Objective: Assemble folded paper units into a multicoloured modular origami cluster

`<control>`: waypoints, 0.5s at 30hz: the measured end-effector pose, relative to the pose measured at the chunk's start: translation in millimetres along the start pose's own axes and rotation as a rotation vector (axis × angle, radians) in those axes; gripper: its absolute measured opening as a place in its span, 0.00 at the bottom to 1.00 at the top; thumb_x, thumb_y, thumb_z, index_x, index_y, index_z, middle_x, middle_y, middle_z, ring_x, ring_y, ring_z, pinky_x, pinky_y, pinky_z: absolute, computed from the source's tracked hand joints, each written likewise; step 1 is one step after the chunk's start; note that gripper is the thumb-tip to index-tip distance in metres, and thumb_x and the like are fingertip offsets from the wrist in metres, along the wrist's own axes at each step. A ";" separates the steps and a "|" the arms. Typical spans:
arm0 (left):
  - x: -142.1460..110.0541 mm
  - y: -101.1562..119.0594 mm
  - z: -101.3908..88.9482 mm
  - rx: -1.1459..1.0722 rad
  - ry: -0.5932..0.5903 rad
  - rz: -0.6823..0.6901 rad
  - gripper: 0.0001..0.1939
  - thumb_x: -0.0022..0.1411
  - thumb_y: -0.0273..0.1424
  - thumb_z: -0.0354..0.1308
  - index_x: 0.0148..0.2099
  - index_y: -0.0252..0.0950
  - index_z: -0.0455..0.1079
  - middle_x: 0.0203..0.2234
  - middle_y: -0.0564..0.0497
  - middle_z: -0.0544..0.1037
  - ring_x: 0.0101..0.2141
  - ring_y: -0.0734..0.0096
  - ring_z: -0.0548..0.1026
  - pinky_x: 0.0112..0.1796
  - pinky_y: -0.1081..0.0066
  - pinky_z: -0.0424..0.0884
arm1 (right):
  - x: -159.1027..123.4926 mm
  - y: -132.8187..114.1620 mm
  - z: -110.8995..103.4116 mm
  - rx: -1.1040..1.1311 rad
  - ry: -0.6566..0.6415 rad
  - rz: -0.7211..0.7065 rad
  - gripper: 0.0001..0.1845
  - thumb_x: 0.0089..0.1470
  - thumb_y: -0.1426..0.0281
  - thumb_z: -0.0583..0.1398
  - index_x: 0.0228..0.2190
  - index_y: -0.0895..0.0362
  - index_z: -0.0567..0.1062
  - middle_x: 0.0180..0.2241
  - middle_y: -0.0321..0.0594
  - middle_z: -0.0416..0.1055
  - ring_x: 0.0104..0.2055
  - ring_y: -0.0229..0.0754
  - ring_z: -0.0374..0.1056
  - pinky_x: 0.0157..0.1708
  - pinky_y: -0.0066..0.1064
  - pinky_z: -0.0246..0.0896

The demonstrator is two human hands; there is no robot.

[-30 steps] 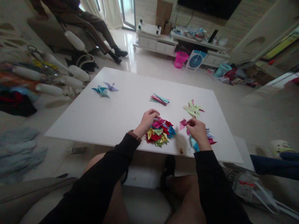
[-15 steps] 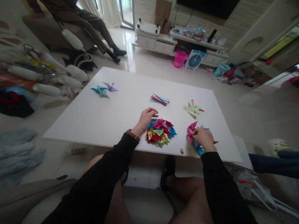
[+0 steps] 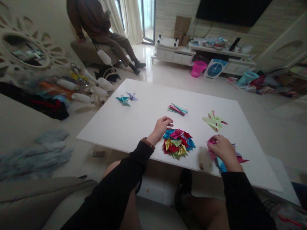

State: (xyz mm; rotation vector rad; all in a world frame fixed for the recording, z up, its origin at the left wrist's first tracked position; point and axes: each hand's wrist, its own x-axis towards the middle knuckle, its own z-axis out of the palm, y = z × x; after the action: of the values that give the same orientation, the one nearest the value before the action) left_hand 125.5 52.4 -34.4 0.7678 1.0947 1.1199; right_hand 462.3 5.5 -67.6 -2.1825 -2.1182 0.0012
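Observation:
A round cluster of folded paper pieces [image 3: 176, 143] in red, blue, yellow, green and pink lies near the table's front edge. My left hand [image 3: 163, 127] hovers at its upper left, fingers loosely curled and apart, with nothing visible in them. My right hand [image 3: 224, 150] pinches a pink folded paper piece [image 3: 211, 150] right of the cluster. Beneath and behind that hand lie more folded papers [image 3: 220, 164], blue, purple and dark red, partly hidden by it. Pale green folded papers [image 3: 214, 121] with dark pink tips rest further back on the right.
A bundle of folded paper strips [image 3: 177, 109] lies mid-table. Paper cranes [image 3: 123, 100] in teal and purple stand at the far left of the white table [image 3: 141, 124]. A lamp with white shades [image 3: 99, 92] is beyond the left edge. A person [image 3: 105, 35] sits at the back.
The view has swung left, so the scene sits further right. My right hand has raised the pink paper piece slightly. My left hand stays beside the cluster.

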 end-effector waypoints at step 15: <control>45.6 4.5 -116.5 0.353 0.574 0.040 0.15 0.58 0.25 0.56 0.46 0.39 0.57 0.37 0.50 0.70 0.35 0.70 0.71 0.38 0.69 0.69 | 1.1 -106.3 -9.2 0.226 0.131 -0.168 0.15 0.56 0.68 0.57 0.45 0.56 0.76 0.45 0.47 0.74 0.48 0.52 0.66 0.44 0.39 0.57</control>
State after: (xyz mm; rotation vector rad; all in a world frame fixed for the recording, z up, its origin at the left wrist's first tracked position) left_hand 16.0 92.8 -79.6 0.7589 1.8003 1.2334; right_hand 357.1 8.8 -50.8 -1.8253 -2.1074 0.0783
